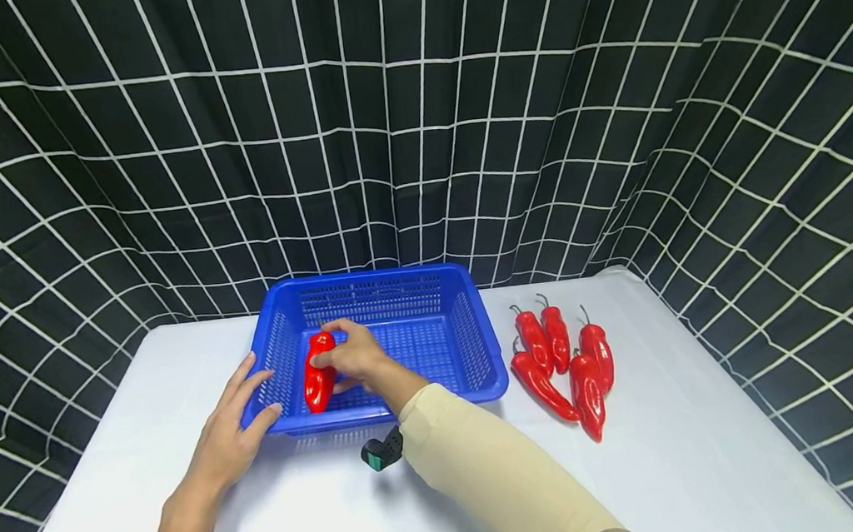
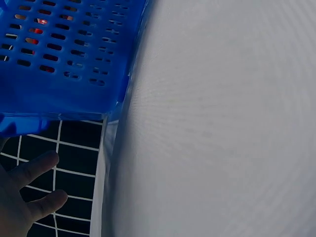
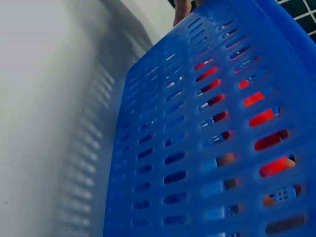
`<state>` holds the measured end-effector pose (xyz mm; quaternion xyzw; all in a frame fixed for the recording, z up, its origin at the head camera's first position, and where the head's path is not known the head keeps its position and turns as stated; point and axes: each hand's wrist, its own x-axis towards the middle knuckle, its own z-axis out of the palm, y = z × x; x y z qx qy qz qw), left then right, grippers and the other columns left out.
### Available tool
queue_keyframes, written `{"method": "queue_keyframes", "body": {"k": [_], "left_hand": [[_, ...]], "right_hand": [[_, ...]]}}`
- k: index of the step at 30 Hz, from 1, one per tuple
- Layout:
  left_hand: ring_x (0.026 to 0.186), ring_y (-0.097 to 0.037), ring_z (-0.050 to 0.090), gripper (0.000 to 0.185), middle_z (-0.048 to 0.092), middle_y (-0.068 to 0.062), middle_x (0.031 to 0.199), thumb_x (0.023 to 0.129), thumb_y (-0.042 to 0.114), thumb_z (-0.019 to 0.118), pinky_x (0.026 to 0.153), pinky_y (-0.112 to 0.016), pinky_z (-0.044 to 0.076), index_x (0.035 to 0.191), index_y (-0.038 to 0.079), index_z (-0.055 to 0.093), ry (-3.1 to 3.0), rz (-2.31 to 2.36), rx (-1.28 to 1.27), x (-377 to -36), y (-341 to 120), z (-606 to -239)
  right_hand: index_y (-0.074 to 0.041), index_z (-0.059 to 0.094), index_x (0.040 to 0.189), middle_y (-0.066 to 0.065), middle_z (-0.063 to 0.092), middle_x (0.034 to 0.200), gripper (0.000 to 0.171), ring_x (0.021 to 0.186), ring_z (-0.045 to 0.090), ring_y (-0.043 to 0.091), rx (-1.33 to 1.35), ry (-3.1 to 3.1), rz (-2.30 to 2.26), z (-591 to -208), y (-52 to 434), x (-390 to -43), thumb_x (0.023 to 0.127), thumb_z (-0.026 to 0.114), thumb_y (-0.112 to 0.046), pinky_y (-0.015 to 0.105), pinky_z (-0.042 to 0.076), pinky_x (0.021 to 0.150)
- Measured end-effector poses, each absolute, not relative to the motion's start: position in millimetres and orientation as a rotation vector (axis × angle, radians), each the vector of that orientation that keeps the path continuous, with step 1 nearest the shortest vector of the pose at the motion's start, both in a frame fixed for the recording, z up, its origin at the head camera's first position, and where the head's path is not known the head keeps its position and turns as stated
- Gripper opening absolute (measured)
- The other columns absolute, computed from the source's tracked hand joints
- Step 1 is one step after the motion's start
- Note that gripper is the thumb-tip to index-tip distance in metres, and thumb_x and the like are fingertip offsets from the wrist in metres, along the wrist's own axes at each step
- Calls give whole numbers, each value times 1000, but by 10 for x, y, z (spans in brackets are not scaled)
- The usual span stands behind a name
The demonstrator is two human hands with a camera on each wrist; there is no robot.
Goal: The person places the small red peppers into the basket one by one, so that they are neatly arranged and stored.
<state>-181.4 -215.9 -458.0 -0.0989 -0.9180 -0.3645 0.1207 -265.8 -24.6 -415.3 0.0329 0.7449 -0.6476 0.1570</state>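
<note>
In the head view, a blue plastic basket (image 1: 486, 328) with slotted walls sits at the back of the white table. My right hand (image 1: 358, 356) reaches inside and holds a glossy red pepper (image 1: 319, 387) near the left wall, its thumb across the pepper. At the front left corner, my left hand (image 1: 224, 440) has its fingers spread along the rim and its thumb by the front edge. The left wrist view shows part of the left hand (image 2: 22, 195) beside the basket (image 2: 54, 91). Through the slots in the right wrist view, the red pepper (image 3: 261, 117) appears in pieces.
Several red peppers (image 1: 539, 384) with curved stems lie grouped on the white tabletop (image 1: 681, 438), right of the basket. A black curtain (image 1: 358, 163) with a white grid hangs behind the table and along its sides.
</note>
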Motion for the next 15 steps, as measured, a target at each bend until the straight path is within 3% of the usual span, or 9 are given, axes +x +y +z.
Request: {"method": "queue_keyframes", "body": {"k": [15], "left_hand": [[138, -43, 26, 49, 21, -5, 158, 93, 28, 57, 97, -71, 28, 138, 10, 50, -2629, -1126, -289, -1839, -2158, -4640]], "right_hand": [[-17, 60, 121, 14, 58, 101, 47, 78, 64, 31, 115, 2177, -1770, -4183, -342, -2696, 81, 74, 1, 46, 57, 58]]}}
